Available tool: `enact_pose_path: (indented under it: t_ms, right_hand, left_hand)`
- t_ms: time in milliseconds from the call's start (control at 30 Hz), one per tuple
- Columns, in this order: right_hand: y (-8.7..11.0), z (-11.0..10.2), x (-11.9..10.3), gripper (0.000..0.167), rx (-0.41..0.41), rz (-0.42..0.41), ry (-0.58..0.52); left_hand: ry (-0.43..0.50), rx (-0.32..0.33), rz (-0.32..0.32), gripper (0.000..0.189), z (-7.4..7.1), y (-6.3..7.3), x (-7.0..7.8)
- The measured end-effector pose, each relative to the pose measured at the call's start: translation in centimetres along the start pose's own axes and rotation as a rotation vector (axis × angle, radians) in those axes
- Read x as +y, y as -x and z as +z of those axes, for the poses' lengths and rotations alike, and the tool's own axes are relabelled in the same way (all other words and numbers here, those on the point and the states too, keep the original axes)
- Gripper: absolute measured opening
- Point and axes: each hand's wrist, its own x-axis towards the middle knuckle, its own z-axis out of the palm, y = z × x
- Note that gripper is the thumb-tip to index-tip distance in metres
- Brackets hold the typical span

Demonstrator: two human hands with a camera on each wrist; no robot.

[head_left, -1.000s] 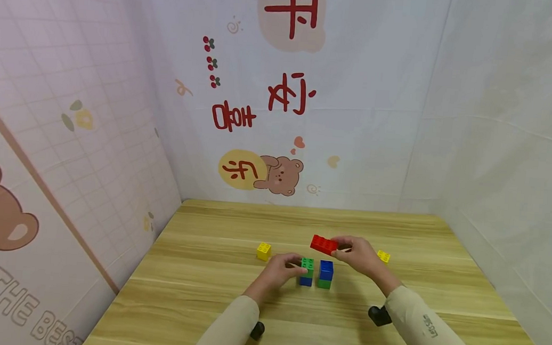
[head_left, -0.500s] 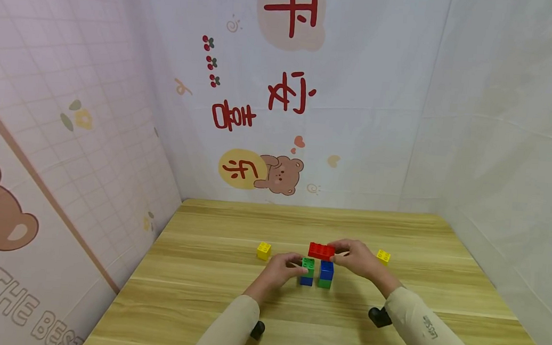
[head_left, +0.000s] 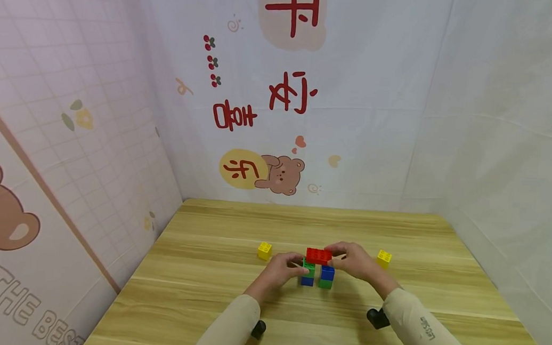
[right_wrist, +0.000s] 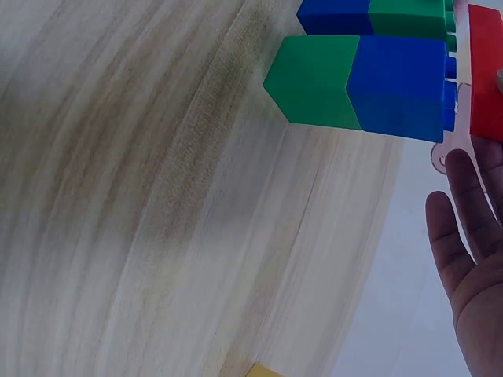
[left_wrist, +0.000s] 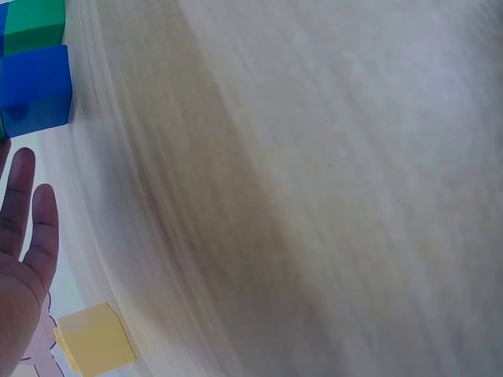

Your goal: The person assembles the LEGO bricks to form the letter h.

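Between thumb and fingers, my right hand (head_left: 355, 261) pinches a red building brick (head_left: 318, 256) by its right end, studs up. In the right wrist view a narrow gap shows between the red brick (right_wrist: 486, 71) and the studs of the blue brick (right_wrist: 397, 86) below. That blue brick sits on a green one (right_wrist: 314, 82). Beside this stack stands another, a green brick (head_left: 309, 271) over a blue brick (head_left: 307, 281); the left hand (head_left: 279, 270) holds it from the left with thumb and fingertips. Its top is partly covered by the red brick in the head view.
One yellow brick (head_left: 264, 251) lies on the wooden table (head_left: 219, 291) beyond the left hand, another yellow brick (head_left: 383, 258) beyond the right wrist. Black wrist-worn parts (head_left: 378, 318) show under the sleeves. Printed cloth walls (head_left: 366, 120) enclose the table's back and sides.
The right hand has lowered the red brick and levelled it, moving slightly left over the two stacks. My left hand has stayed at the green-topped stack.
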Motion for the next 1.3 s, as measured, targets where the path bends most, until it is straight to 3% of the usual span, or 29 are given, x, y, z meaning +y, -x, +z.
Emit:
enact_pose_path:
  t_ms: [467,900,1300]
  right_hand:
    - [-0.2,0.6,0.0,0.032,0.003,-0.002,0.043]
    - [-0.3,0.8,0.2,0.032,-0.005,0.003,0.048]
    - [0.0,0.6,0.1,0.032,-0.030,-0.034,0.043]
  left_hand:
    - [0.006,-0.008,0.022,0.038,0.1,0.0,0.1]
    - [0.034,0.010,0.014,0.055,-0.3,-0.1,0.6]
    - [0.053,0.016,0.060,0.036,-0.2,-0.4,1.0]
